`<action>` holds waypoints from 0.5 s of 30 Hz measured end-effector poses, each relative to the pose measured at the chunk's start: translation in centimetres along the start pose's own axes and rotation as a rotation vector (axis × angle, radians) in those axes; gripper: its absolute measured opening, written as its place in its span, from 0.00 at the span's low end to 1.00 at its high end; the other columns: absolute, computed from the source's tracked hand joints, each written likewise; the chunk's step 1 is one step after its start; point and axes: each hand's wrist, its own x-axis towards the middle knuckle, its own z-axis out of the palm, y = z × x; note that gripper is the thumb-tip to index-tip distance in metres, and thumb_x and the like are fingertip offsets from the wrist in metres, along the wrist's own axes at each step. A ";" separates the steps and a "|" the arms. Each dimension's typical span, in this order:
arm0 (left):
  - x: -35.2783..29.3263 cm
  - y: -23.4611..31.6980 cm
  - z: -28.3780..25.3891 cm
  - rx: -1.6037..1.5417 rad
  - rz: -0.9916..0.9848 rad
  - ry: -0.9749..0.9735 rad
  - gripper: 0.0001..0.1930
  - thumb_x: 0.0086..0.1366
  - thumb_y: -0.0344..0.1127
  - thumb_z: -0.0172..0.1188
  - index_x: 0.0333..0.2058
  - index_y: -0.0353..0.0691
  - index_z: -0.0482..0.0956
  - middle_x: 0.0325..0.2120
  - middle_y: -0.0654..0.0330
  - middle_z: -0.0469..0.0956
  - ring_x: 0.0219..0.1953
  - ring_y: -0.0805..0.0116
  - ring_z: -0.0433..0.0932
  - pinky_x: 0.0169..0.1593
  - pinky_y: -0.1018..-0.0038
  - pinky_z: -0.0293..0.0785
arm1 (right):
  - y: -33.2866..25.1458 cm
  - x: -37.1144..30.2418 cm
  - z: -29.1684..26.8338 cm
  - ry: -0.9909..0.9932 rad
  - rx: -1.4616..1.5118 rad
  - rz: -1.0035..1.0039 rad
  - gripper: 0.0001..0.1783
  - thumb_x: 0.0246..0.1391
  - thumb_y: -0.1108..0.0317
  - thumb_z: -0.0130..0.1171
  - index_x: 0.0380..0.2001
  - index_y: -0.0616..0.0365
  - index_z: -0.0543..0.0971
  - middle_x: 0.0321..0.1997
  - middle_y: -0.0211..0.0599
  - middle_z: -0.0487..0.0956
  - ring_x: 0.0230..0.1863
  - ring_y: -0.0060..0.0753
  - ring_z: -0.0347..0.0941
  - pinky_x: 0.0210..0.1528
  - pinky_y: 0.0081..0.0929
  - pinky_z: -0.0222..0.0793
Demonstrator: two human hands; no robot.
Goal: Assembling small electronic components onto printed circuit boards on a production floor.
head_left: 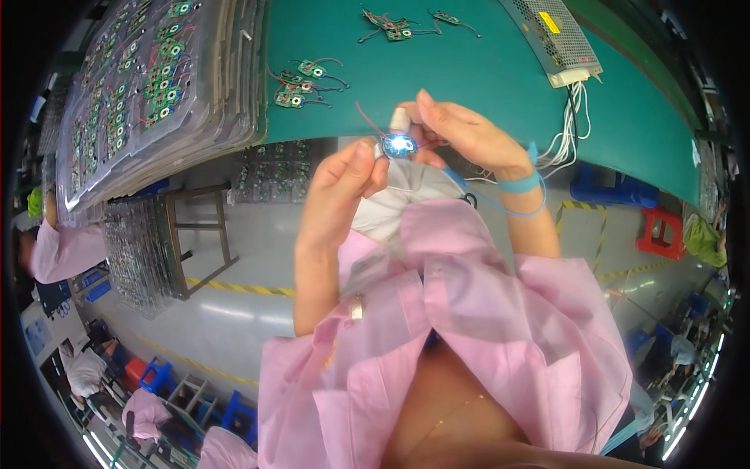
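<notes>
Just past the bench's near edge, a small green circuit board (403, 146) glows with a bright white-blue light. My left hand (341, 186) pinches its left end between thumb and a finger in a white finger cot. A thin red wire (364, 115) sticks up from that side. Around the right end of the board, my right hand (467, 134) curls its fingers, one in a white finger cot, with thumb raised; its exact grip is partly hidden. A blue wrist strap (520, 184) circles my right wrist. Several wired circuit boards (300, 87) lie beyond on the green bench (469, 59).
Tall stacked clear trays (226, 94) of circuit boards stand on the left. A perforated metal power supply (556, 39) with white cables (574, 117) sits at the back right. More wired boards (397, 30) lie farther back. A red stool (661, 232) stands on the floor at right.
</notes>
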 end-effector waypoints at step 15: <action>-0.9 -0.1 -0.7 -0.340 -0.035 -0.033 0.13 0.68 0.44 0.47 0.36 0.40 0.71 0.20 0.69 0.68 0.21 0.84 0.59 0.25 0.88 0.53 | 0.4 1.1 4.7 -0.025 0.588 -0.039 0.19 0.63 0.59 0.45 0.21 0.57 0.71 0.15 0.23 0.64 0.13 0.12 0.50 0.16 0.11 0.47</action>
